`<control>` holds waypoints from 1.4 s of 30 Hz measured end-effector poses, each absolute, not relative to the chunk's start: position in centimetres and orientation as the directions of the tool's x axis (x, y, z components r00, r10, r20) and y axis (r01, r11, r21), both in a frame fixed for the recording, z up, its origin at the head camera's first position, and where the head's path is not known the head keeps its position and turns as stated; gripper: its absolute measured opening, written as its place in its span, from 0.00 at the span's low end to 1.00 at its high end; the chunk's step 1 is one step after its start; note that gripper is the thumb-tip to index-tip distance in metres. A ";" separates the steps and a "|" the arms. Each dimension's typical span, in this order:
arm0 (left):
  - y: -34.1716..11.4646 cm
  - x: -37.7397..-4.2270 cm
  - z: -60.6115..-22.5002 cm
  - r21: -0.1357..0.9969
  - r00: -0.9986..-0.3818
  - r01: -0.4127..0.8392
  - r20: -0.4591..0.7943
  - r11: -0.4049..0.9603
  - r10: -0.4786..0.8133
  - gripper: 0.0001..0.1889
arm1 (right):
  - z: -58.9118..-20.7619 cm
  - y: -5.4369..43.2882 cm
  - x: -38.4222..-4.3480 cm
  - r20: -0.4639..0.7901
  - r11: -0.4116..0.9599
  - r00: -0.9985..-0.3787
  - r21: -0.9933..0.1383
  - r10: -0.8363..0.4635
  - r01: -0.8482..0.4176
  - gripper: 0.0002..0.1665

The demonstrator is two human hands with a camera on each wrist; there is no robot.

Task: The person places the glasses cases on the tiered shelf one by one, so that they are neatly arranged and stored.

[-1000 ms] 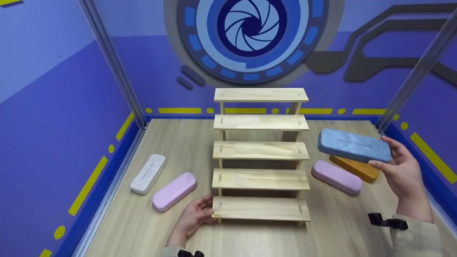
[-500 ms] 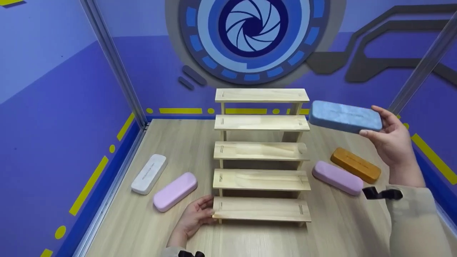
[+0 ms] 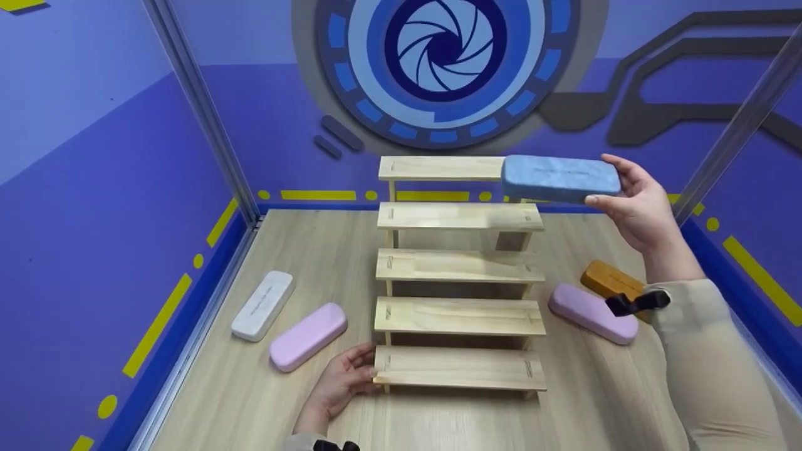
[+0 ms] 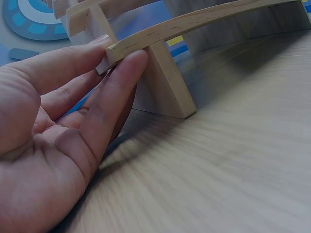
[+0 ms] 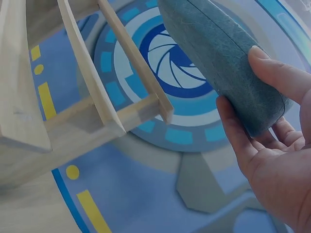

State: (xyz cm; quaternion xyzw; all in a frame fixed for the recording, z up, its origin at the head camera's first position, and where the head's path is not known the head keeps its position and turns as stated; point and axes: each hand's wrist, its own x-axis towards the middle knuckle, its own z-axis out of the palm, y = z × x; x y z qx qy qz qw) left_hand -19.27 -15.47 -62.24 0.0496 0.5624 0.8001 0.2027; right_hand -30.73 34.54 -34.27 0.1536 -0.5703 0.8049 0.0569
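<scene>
A blue glasses case (image 3: 561,176) is held at its right end by my right hand (image 3: 645,213), thumb on the near side and fingers round the back. In the head view the case overlaps the right part of the top step of a wooden stepped rack (image 3: 460,314); the right wrist view shows the case (image 5: 228,63) apart from the rack. My left hand (image 3: 338,383) pinches the left end of the lowest step. In the left wrist view, its thumb lies on top of the board (image 4: 170,29) and a finger underneath.
On the table left of the rack lie a white glasses case (image 3: 262,305) and a pink one (image 3: 308,337). Right of it, another pink case (image 3: 583,310) lies beside an orange-brown case (image 3: 608,279), partly hidden by the right sleeve. Blue-purple panels (image 3: 250,138) enclose the table.
My right hand has raised the blue glasses case from over the right-hand cases and carried it left to the top step's level. The left hand has stayed at the lowest step.
</scene>
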 end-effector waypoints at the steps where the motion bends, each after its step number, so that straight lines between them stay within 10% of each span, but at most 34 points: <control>1: -15.5 -19.3 -62.3 0.920 -0.913 -0.266 -0.146 -0.286 0.381 0.38 | -34.1 34.2 -31.0 0.306 -0.332 -0.948 -0.906 -0.090 -0.261 0.40; 42: -15.3 -19.3 -62.2 0.920 -0.912 -0.261 -0.135 -0.293 0.387 0.38 | -31.7 23.1 -40.4 0.051 -0.089 -0.995 -0.995 -0.084 -0.043 0.50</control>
